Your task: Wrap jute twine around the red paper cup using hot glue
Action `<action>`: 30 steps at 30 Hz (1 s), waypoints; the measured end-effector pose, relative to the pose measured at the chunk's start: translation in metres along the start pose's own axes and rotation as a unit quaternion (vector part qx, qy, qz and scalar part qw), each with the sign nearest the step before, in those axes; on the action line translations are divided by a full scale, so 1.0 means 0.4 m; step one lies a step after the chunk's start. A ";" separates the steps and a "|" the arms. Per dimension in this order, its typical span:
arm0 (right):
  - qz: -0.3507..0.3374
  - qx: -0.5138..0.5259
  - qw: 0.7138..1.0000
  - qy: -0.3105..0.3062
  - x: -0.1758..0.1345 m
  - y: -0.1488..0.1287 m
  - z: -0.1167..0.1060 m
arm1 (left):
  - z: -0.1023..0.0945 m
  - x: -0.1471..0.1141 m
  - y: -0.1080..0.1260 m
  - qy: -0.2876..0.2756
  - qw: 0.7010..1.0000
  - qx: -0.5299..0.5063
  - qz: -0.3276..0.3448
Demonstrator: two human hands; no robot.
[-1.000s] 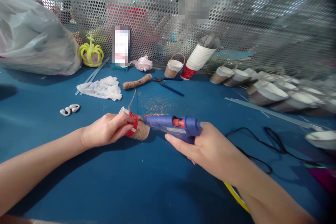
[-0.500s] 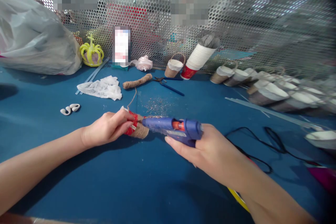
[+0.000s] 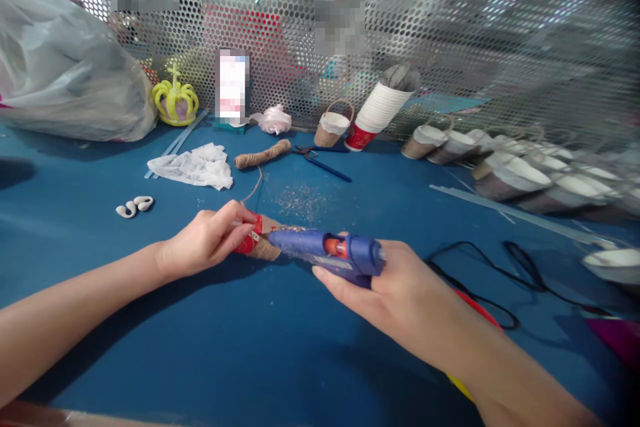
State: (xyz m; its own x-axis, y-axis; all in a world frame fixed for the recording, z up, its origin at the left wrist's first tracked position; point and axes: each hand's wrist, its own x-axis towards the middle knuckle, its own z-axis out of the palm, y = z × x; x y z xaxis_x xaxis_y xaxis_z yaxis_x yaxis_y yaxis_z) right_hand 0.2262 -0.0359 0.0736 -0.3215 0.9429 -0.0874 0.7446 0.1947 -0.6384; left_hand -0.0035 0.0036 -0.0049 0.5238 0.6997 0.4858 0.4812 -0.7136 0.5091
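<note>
My left hand point(image 3: 213, 240) is closed on a red paper cup point(image 3: 245, 243) lying on its side, its far part wrapped in brown twine point(image 3: 265, 250). From the cup a strand runs back to a wound hank of twine point(image 3: 263, 155). My right hand point(image 3: 385, 283) grips a blue hot glue gun point(image 3: 325, 252), its trigger side hidden from me. The gun's nozzle points left and meets the cup close to my left fingertips; whether it touches the twine I cannot tell.
Behind lie blue-handled pliers point(image 3: 325, 163), crumpled white cloth point(image 3: 193, 165) and a twine-covered cup with a handle point(image 3: 333, 130). A stack of paper cups point(image 3: 380, 107) leans on the perforated metal screen point(image 3: 290, 27). More wrapped cups point(image 3: 520, 177) and a black cable point(image 3: 470, 245) are at right.
The glue gun's nozzle has shifted slightly left and down along the cup. The cup has tilted a little in my left hand, which otherwise stays in place.
</note>
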 end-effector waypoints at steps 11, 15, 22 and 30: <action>-0.017 -0.017 1.000 0.006 -0.010 0.001 0.015 | -0.001 0.003 0.006 -0.002 0.999 -0.017 -0.045; 0.008 -0.012 1.000 0.001 -0.003 0.002 0.007 | -0.003 0.003 0.007 0.002 0.999 -0.009 -0.035; 0.072 0.081 0.994 -0.017 0.025 0.034 -0.033 | -0.002 0.000 -0.001 -0.004 1.000 -0.006 -0.027; 0.138 0.146 0.971 0.128 0.153 0.148 -0.073 | 0.005 -0.009 -0.010 -0.004 1.000 -0.025 -0.006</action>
State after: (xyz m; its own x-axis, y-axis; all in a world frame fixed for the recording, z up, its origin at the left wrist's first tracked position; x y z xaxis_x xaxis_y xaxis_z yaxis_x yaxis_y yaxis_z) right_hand 0.2679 0.0411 0.0529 0.0502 0.9920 -0.1162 0.5717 -0.1239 -0.8111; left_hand -0.0061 0.0039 -0.0103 0.5245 0.7073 0.4739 0.4519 -0.7030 0.5491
